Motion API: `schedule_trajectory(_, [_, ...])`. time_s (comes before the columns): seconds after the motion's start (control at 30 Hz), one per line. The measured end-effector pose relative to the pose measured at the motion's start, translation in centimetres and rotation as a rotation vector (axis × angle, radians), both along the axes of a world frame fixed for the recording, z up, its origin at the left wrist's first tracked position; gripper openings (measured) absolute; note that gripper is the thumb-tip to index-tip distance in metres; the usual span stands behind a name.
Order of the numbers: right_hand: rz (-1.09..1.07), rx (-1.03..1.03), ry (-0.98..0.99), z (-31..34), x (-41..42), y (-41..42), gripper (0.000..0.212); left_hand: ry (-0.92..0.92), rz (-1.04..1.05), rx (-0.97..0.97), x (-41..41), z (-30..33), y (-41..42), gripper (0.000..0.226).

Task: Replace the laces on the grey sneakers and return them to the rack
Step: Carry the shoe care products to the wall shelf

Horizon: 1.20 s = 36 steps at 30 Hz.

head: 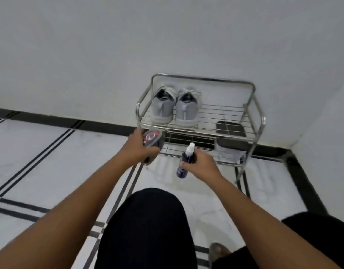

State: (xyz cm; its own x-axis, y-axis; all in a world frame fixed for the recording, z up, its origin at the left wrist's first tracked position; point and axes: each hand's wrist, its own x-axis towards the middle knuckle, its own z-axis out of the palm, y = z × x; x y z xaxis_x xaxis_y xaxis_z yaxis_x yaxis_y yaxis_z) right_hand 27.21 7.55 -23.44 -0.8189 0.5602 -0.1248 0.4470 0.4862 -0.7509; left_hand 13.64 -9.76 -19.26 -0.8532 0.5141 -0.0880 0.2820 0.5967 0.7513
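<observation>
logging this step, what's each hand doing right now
Left hand: grips a small dark container.
Right hand: grips a dark blue spray bottle.

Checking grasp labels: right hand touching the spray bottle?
Touching. Head view shows the right hand with its fingers wrapped round the spray bottle, lifted in front of the rack.

Left hand hides most of blurred container.
</observation>
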Motion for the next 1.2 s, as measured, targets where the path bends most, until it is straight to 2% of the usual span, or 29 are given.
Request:
schedule_trajectory(0.1, [-0.027,0.074,0.063,5.2,3.4,1.9,0.033,0.076,-0.082,-0.015,2.6,5.9,2.0,0.063])
schedule_trajectory(0.2, [-0.094,0.093,0.139,7.9,5.9,3.3,0.036,0.129,-0.088,-0.009,5.3,8.2,3.8,0.053])
schedule_trajectory(0.4, [-0.139,0.079,0.191,6.5,5.5,5.0,0.035,0.126,0.047,0.011,6.5,3.2,5.5,0.061])
schedule_trajectory(0.5, [-0.118,0.058,0.156,4.8,3.3,6.2,0.03,0.19,0.114,-0.008,5.1,0.5,5.8,0.058])
schedule_trajectory(0.6, [-0.078,0.054,0.17,4.5,0.8,7.1,0.029,0.267,0.204,0.09,3.4,-0.3,6.2,0.056])
schedule_trajectory(0.73, [0.01,0.072,0.114,2.0,-2.1,8.2,0.033,0.317,0.237,0.092,0.3,-2.2,7.5,0.063])
schedule_trajectory(0.87, [0.087,-0.058,-0.039,-0.6,-3.5,8.2,0.04,0.178,0.255,0.091,-0.9,-3.4,7.8,0.069])
schedule_trajectory(1.0, [0.047,-0.23,-0.107,-1.1,-4.1,7.2,0.034,0.057,0.355,0.066,-1.7,-3.3,6.9,0.064])
schedule_trajectory(1.13, [-0.003,-0.347,-0.132,3.2,-3.8,5.9,0.039,-0.045,0.462,0.034,0.0,0.0,5.8,0.064])
schedule_trajectory(1.2, [0.015,-0.371,-0.151,7.7,-3.5,5.8,0.038,-0.104,0.506,0.031,1.7,4.0,5.3,0.062])
